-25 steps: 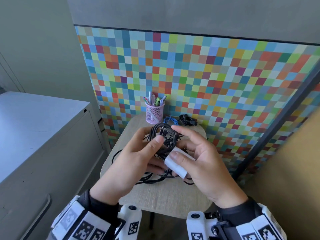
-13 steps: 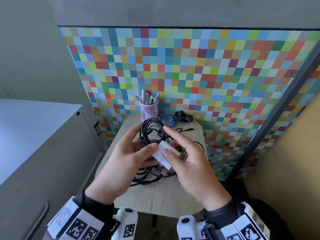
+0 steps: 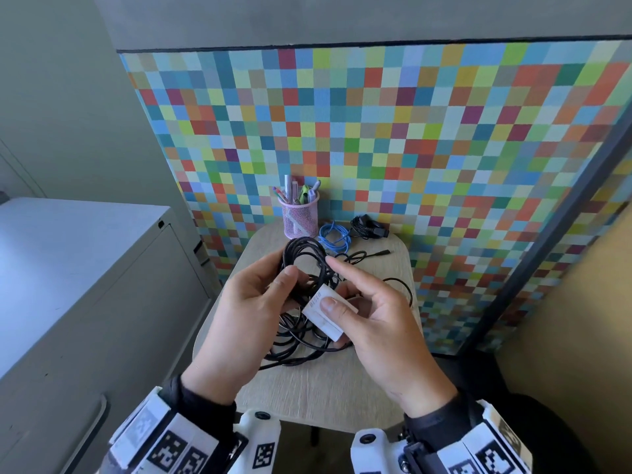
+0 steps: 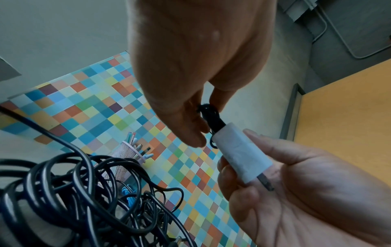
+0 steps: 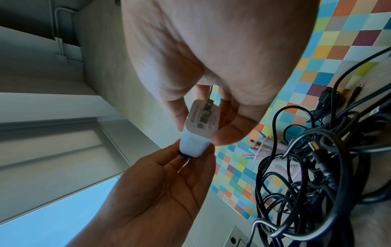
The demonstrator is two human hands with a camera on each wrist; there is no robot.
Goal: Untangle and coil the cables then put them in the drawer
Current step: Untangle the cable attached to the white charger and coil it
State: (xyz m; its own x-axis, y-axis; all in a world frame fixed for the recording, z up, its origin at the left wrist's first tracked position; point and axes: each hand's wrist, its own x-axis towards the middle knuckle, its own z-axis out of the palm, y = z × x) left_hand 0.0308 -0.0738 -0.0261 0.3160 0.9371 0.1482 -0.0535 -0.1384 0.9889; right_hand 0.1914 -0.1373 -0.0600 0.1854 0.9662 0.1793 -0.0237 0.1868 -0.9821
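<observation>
At frame centre, a white charger (image 3: 327, 311) is pinched by the right hand (image 3: 378, 323) while its black plug is gripped by the left hand (image 3: 246, 313), apparently for separation above the tangled cables (image 3: 301, 336).

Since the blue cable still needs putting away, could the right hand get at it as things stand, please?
Probably not yet: the right hand is holding the white charger, and the coiled black cable is held up between it and the blue cable at the table's far side.

Soft, even daylight fills the head view, sharp at centre. Edges bow outward. Wrist views are dimmer, bluish, close skin blurred.
</observation>
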